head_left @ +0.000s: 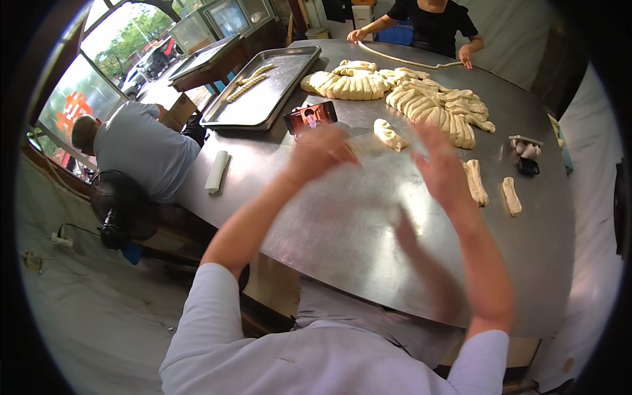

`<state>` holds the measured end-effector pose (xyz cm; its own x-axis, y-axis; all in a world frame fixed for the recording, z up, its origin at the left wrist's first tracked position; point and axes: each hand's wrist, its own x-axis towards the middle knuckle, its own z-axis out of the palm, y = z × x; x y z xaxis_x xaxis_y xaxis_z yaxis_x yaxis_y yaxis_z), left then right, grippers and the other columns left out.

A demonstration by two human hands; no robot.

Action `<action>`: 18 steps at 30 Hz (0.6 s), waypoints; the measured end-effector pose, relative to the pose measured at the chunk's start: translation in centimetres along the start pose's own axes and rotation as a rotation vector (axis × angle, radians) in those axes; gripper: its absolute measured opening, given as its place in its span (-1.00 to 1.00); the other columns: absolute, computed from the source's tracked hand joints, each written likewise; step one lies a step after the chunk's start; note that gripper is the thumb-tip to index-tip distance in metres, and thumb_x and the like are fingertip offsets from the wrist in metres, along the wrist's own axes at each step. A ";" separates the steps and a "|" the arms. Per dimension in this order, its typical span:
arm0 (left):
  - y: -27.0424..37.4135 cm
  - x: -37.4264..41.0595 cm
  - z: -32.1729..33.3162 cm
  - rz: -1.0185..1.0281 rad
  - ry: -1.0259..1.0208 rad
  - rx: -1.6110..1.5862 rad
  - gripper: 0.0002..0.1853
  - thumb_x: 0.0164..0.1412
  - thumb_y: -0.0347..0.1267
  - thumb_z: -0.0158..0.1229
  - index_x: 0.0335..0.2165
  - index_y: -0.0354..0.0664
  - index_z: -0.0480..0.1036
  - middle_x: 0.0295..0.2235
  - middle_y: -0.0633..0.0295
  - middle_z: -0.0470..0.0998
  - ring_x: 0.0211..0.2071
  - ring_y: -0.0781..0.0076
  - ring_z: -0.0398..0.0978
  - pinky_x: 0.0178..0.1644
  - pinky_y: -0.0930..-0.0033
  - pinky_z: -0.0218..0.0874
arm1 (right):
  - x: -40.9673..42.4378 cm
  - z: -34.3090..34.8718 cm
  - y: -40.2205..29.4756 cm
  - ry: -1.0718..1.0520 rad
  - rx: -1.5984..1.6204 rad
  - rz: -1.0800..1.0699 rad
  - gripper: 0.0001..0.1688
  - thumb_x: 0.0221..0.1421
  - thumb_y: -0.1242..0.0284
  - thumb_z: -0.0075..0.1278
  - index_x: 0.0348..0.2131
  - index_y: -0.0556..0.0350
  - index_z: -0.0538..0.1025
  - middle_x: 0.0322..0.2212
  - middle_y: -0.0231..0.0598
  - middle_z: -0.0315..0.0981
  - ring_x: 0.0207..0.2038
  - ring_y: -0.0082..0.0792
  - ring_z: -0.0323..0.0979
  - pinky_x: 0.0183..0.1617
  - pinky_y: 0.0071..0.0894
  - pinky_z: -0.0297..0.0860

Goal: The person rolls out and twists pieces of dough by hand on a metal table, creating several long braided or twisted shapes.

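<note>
Both my hands are raised over the steel table [340,222] and blurred by motion. My left hand [323,153] is in front of a propped phone [311,117]; whether its bent fingers hold anything is unclear. My right hand [437,165] has its fingers apart, with nothing visible in it. Between and beyond the hands lies a small twisted lump of dough [389,135]. Two rows of dough strips, one at the back [345,86] and one at the right [434,111], lie past it. Short dough pieces [476,182] and a single one [512,196] are right of my right hand.
A metal tray [266,111] with twisted dough sticks [247,88] stands at the back left, near a white roll [217,172]. Across the table a person [437,29] handles a long dough rope [405,60]. Another person [143,148] bends down at the left, beside a fan [121,207].
</note>
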<state>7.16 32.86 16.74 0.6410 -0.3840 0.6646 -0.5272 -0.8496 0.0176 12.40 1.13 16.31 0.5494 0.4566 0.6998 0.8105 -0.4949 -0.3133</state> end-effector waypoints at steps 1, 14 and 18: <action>-3.2 0.0 -2.1 -0.200 0.183 0.125 -0.49 0.11 -0.07 0.53 -0.07 -0.14 0.68 -0.05 0.16 0.65 0.00 0.01 0.58 0.10 0.03 0.44 | 1.7 0.6 -0.8 0.213 -0.043 0.075 -0.22 0.29 0.56 0.25 0.42 -0.06 0.42 0.34 0.01 0.40 0.36 0.07 0.38 0.46 0.02 0.34; 5.6 -9.2 14.0 -0.330 -0.431 -0.044 -0.25 0.45 0.01 0.24 0.41 -0.13 0.34 0.48 -0.01 0.29 0.53 -0.01 0.14 0.60 -0.08 -0.06 | -10.5 1.8 14.4 -0.150 -0.251 0.424 -0.46 0.22 0.32 0.33 0.11 0.24 0.63 0.19 -0.04 0.56 0.33 0.07 0.40 0.45 0.01 0.33; 9.0 -6.9 17.9 -0.194 -0.416 -0.150 -0.16 0.46 0.15 0.15 0.46 -0.12 0.29 0.52 0.04 0.24 0.57 0.07 0.07 0.64 -0.04 -0.16 | -10.8 1.1 24.6 -0.258 -0.410 0.774 -0.37 0.34 0.02 0.21 0.17 0.06 0.61 0.23 -0.06 0.53 0.42 -0.02 0.30 0.44 0.00 0.29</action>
<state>7.94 21.42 -1.07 0.8882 -0.3614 0.2838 -0.4306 -0.8701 0.2398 26.57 -15.16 0.34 0.9779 0.0147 0.2084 0.0882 -0.9333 -0.3480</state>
